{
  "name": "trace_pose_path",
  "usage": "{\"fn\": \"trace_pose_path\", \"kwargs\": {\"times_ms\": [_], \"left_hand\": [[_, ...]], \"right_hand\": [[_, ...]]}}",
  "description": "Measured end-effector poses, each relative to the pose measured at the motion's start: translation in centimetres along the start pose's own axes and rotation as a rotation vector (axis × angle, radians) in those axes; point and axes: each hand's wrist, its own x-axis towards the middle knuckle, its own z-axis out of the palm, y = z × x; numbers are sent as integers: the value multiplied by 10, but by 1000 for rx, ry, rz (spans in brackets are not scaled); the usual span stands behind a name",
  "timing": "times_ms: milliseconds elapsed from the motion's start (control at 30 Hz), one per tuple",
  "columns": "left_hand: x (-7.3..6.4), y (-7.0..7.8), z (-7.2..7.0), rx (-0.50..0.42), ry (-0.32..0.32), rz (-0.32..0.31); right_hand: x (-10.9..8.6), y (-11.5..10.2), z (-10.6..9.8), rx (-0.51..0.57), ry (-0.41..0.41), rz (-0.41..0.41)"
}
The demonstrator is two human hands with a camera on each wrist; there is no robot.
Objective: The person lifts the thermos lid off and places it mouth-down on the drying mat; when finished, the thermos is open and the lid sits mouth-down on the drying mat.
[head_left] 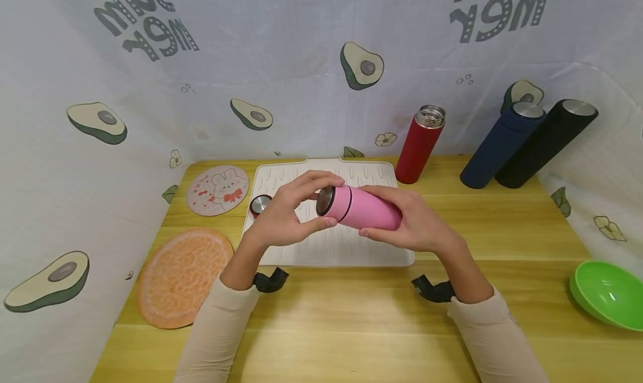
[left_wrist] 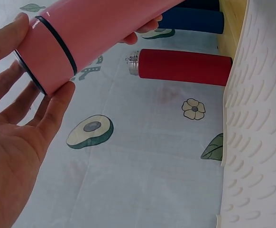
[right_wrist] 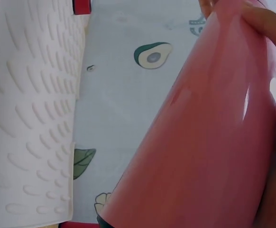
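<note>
A pink thermos [head_left: 372, 209] is held tilted above the white draining mat [head_left: 326, 254], its lid [left_wrist: 48, 57] towards the left. My right hand [head_left: 419, 222] grips the body near the base, fingers over the top and thumb below. With thumb and fingertips, my left hand [head_left: 283, 212] holds the lid end; the left wrist view shows its palm [left_wrist: 10, 156] apart from the metal cap top. A dark ring marks the seam between lid and body. Just behind the left hand, a red thermos lid [head_left: 260, 204] lies on the mat, partly covered.
A lidless red thermos [head_left: 421, 148] stands behind the mat on the right. Farther right are a blue thermos [head_left: 497, 148] and a black thermos [head_left: 545, 145]. A green bowl [head_left: 603, 293] sits at the right edge. An orange-slice placemat [head_left: 183, 279] and a rabbit coaster [head_left: 211, 187] lie left.
</note>
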Motion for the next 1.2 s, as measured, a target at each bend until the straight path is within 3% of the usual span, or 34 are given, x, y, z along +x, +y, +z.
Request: {"fn": "trace_pose_path", "kwargs": {"times_ms": [233, 333, 400, 533, 600, 667, 767, 1000, 1100, 1200], "left_hand": [[0, -4, 0, 27, 36, 28], [0, -4, 2, 70, 83, -8], [0, -4, 5, 97, 129, -64], [2, -5, 13, 115, 217, -247], [2, -5, 15, 112, 232, -328], [1, -5, 15, 90, 216, -362], [0, -6, 12, 42, 150, -318], [-2, -5, 2, -69, -2, -42], [-3, -4, 0, -102, -37, -6], [-4, -3, -1, -143, -53, -9]], "right_hand": [[1, -3, 2, -49, 73, -55], [1, -4, 4, -108, 150, -80], [2, -5, 6, -159, 210, -98], [2, -5, 8, -268, 305, -142], [2, -4, 9, -307, 325, -162], [2, -4, 9, -329, 336, -171], [0, -3, 8, -313, 336, -160], [-3, -3, 4, -247, 308, -117], [-4, -4, 4, -228, 300, -108], [-5, -4, 4, -213, 292, -104]]}}
